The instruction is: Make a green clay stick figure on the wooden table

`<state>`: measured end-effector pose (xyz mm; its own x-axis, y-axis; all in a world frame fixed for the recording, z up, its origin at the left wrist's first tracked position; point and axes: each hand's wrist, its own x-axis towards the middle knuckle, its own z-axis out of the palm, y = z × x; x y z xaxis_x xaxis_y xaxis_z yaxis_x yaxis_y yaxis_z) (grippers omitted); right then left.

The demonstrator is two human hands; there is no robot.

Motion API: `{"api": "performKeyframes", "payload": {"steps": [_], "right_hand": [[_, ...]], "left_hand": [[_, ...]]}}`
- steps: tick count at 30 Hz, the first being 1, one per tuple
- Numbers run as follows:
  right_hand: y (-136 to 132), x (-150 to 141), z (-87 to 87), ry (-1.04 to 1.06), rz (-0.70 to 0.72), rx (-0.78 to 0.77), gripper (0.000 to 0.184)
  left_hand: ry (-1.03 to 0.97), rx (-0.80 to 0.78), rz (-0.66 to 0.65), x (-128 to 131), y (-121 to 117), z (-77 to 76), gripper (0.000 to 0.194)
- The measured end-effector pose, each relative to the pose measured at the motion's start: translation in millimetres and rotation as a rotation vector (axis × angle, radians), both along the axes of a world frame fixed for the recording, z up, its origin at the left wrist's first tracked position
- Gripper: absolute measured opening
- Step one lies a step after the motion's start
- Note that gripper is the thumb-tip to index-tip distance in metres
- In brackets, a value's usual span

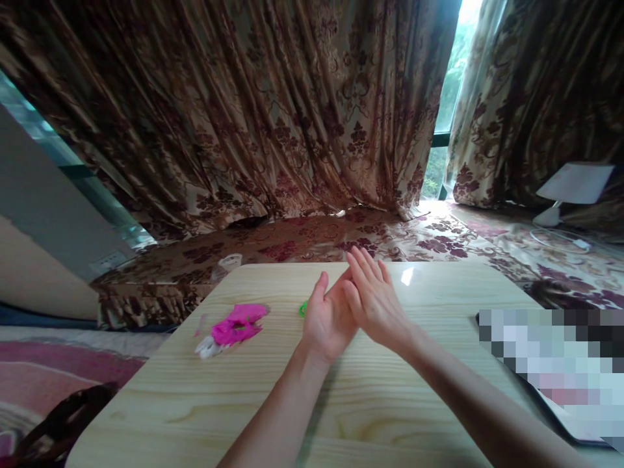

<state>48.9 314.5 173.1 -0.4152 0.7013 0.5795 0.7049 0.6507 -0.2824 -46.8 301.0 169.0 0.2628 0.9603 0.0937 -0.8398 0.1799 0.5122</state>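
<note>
With the crumpled pink plastic wrapper (227, 332) seemingly opened, I am remotely pressing my right hand (377, 305) against my left hand (322, 325), anything between hidden.

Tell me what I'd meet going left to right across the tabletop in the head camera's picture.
Pink thing, green thing, left hand, right hand, pixelated item.

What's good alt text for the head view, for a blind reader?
A person's right hand lies over the left hand above a pale table; anything between is hidden. Crumpled pink stuff and something green lie to the left, patterned curtains behind.
</note>
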Motion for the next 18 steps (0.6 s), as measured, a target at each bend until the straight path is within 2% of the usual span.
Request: {"api": "performKeyframes", "payload": {"steps": [2,5,6,8,10,12,15,18], "right_hand": [[-21,4,-3.2,-0.067,0.126,0.012,0.05],[-48,-8,-1.4,-0.129,0.336,0.03,0.056],[-47,-14,0.9,-0.111,0.342,0.04,0.059],[-30,-21,4.8,-0.04,0.241,0.061,0.059],[-8,-17,5.1,0.026,0.053,0.045,0.054],[0,-5,1.4,0.007,-0.001,0.029,0.05],[-26,6,-5.3,-0.082,0.174,0.04,0.05],[-48,-7,-3.9,-0.132,0.334,0.024,0.058]], "left_hand": [[-0.027,0.024,0.059,-4,4,2.7,0.051],[-0.023,-0.006,0.108,3,6,-1.5,0.051],[-0.017,-0.021,0.101,8,5,-3.8,0.05],[-0.02,-0.033,0.082,14,2,-6.2,0.049],[-0.025,-0.03,0.049,11,-1,-3.3,0.048],[-0.045,-0.022,0.027,2,-2,3.3,0.05],[-0.087,-0.002,0.073,-8,0,9.6,0.053],[-0.035,-0.033,0.128,2,1,5.6,0.054]]}}
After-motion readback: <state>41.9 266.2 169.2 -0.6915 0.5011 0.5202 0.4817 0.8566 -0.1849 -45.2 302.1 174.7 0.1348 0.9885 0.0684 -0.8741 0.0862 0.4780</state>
